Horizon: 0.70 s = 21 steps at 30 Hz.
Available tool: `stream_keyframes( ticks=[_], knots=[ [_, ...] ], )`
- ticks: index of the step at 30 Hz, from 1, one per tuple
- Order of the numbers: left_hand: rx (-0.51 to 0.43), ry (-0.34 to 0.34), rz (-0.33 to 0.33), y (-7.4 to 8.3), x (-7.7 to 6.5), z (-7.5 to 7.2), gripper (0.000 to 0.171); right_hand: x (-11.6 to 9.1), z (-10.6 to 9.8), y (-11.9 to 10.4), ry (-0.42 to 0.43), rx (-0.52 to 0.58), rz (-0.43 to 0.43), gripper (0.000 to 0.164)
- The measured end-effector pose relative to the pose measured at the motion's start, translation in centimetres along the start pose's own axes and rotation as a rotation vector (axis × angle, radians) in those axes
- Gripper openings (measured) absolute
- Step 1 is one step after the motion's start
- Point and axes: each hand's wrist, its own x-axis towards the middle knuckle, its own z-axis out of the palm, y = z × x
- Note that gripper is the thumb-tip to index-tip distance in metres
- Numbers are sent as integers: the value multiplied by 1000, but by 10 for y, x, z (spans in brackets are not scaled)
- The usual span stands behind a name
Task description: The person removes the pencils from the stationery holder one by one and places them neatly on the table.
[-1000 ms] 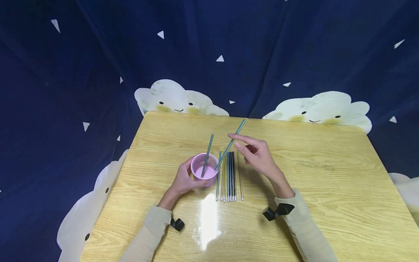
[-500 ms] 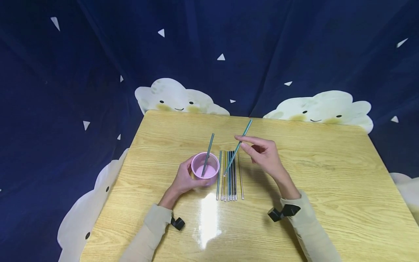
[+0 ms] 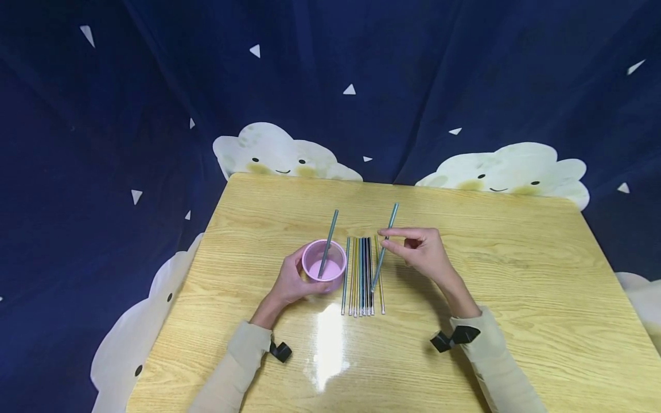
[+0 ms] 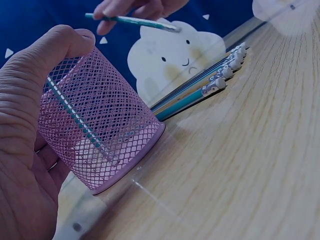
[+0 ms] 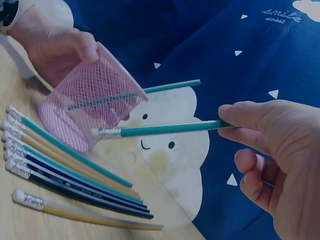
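Observation:
My left hand grips a pink mesh pencil cup around its side, thumb near the rim. One teal pencil leans inside the cup, its eraser end down. My right hand pinches a second teal pencil between thumb and fingertips. That pencil slants in the air outside the cup, eraser end lower, above the right side of the pencil row. On the table lie several pencils side by side, among them a teal pencil nearest the cup, dark pencils, and a yellow pencil a little apart.
The wooden table reaches out wide to the right of the pencils. A dark blue curtain with cloud faces hangs behind the far edge. Black wrist mounts sit on both sleeves.
My right hand has drawn the teal pencil out of the cup's mouth, moving right and toward me, over the pencil row. The left hand and cup have stayed nearly still.

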Motion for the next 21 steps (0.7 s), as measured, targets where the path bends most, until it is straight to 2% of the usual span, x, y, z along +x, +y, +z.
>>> stream_keyframes(
  ticks=[7,11,16,21],
  knots=[
    [-26,-3,6,-1,0,0,89,-4,-7,8,-59,-7,66,19],
    [-39,-3,11,-1,0,0,89,-6,-11,12,-90,-13,151,20],
    [-39,-1,21,0,0,1,89,-8,-15,18,-137,-79,255,19],
    [-29,2,20,0,0,1,90,-12,-16,30,-193,-94,286,23]
  ],
)
